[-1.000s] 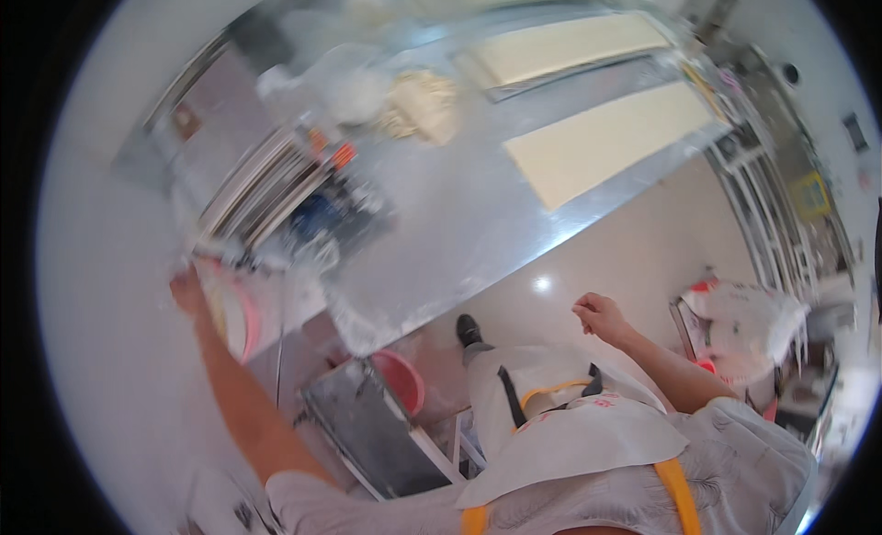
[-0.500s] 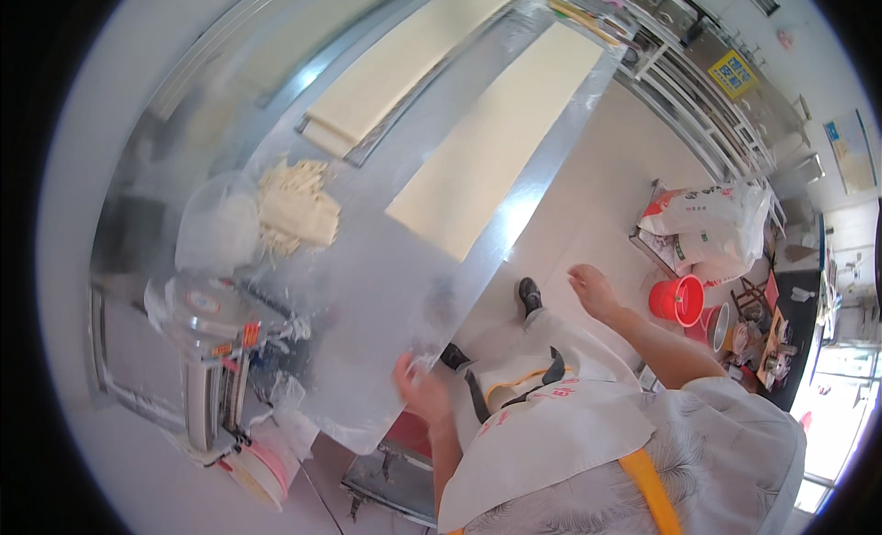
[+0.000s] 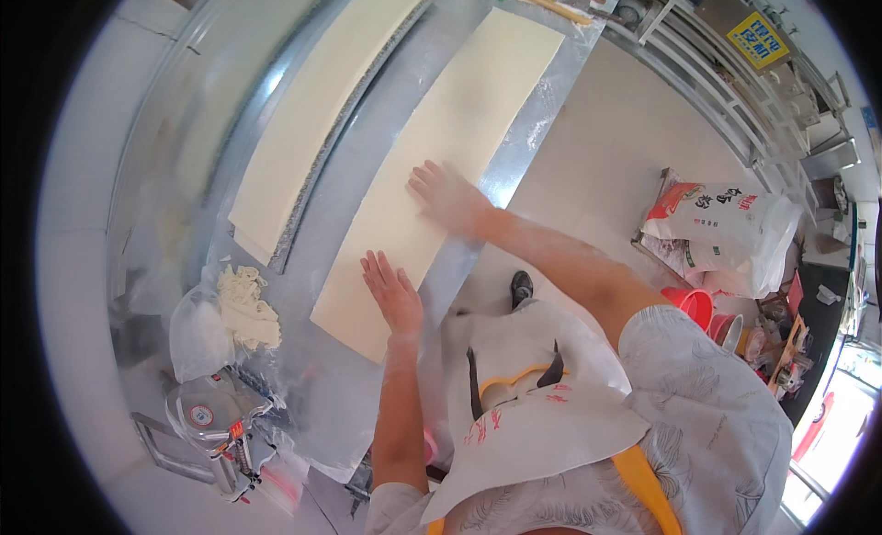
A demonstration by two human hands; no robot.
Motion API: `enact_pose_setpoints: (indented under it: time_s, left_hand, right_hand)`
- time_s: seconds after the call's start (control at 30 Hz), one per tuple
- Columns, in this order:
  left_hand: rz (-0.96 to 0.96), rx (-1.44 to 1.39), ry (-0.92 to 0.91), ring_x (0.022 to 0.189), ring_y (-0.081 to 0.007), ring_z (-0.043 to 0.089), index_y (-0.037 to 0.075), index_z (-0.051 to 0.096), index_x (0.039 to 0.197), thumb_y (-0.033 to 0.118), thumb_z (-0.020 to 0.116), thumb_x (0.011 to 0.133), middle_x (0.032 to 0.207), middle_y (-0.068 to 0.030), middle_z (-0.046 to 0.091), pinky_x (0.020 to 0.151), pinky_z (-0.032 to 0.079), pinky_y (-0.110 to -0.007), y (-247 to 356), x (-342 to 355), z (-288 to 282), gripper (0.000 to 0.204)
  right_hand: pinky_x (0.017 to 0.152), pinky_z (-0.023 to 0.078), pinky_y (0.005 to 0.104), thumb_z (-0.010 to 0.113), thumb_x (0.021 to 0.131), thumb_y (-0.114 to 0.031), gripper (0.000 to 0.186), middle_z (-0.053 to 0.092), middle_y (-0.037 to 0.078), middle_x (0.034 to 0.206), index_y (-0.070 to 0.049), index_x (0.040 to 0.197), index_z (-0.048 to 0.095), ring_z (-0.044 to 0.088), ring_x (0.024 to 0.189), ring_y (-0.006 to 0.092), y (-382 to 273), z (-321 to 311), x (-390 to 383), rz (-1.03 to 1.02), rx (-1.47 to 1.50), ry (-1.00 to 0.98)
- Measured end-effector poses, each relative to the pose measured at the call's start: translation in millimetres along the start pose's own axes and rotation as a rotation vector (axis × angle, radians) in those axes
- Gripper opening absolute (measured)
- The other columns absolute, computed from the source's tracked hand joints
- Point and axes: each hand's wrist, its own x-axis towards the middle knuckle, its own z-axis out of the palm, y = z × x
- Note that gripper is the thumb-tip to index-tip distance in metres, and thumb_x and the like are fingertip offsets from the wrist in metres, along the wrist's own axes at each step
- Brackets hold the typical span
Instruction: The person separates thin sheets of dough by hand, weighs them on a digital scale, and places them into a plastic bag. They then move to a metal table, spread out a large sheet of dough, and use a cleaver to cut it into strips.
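Note:
A long flat sheet of pale dough [image 3: 459, 103] lies lengthwise on the steel worktable [image 3: 294, 351], near its right edge. My left hand [image 3: 392, 296] rests on or just over the sheet's near end, fingers spread. Farther up, my right hand [image 3: 450, 199] reaches across the sheet's right edge, its fingers stretched out and slightly blurred. Neither hand holds anything. To the left lies a second, thicker stack of dough sheets [image 3: 312, 103] on a dark-edged board.
Torn dough scraps [image 3: 246, 307] lie beside a clear plastic bag [image 3: 200, 337]. A metal machine [image 3: 216, 415] stands at the table's near left. Wooden rolling pins [image 3: 542, 2] lie at the far end. White sacks [image 3: 721, 227] and a red bucket [image 3: 691, 303] stand on the right.
Both hands have moved from beside the table up onto the near dough sheet. My view has shifted, so the table's things appear lower and farther left.

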Motion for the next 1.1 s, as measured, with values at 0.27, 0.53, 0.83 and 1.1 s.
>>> enact_pose_setpoints:
  time_s: [0.27, 0.53, 0.83, 1.1]
  left_hand:
    - [-0.019, -0.161, -0.049, 0.160, -0.0461, 0.024, -0.004, 0.036, 0.161, 0.012, 0.053, 0.108, 0.171, -0.0244, 0.031, 0.131, 0.022, -0.057, 81, 103, 58, 0.058]
    - [0.013, 0.048, -0.117, 0.160, -0.0483, 0.023, -0.003, 0.034, 0.163, 0.022, 0.061, 0.104, 0.172, -0.0291, 0.027, 0.130, 0.016, -0.064, 128, 221, 129, 0.070]
    - [-0.111, 0.010, -0.116, 0.154, -0.0504, 0.032, -0.004, 0.044, 0.156, 0.015, 0.062, 0.103, 0.164, -0.0291, 0.038, 0.125, 0.026, -0.064, 145, 260, 111, 0.059]
    - [-0.113, -0.087, 0.239, 0.131, -0.0411, 0.055, 0.000, 0.065, 0.134, -0.001, 0.065, 0.098, 0.137, -0.0206, 0.062, 0.109, 0.045, -0.052, 202, 510, 159, 0.035]
  right_hand:
    - [0.132, 0.018, 0.0557, 0.057, 0.108, -0.039, 0.065, 0.035, 0.011, 0.172, -0.007, 0.162, 0.041, 0.026, 0.161, 0.0333, 115, -61, -67, -0.017, -0.071, -0.334]
    - [0.134, 0.013, 0.0556, 0.053, 0.109, -0.028, 0.063, 0.032, 0.012, 0.173, -0.007, 0.166, 0.034, 0.022, 0.163, 0.0345, 212, -82, 23, 0.123, -0.054, -0.313]
    - [0.112, 0.045, 0.0508, 0.060, 0.096, 0.000, 0.045, 0.064, 0.020, 0.135, -0.003, 0.141, 0.060, 0.058, 0.128, 0.0416, 388, -122, 171, 0.097, 0.297, 0.113]
    - [0.109, 0.047, 0.0481, 0.055, 0.097, 0.000, 0.041, 0.066, 0.022, 0.132, -0.003, 0.137, 0.062, 0.058, 0.124, 0.0423, 554, -114, 409, 0.266, 0.335, 0.376]
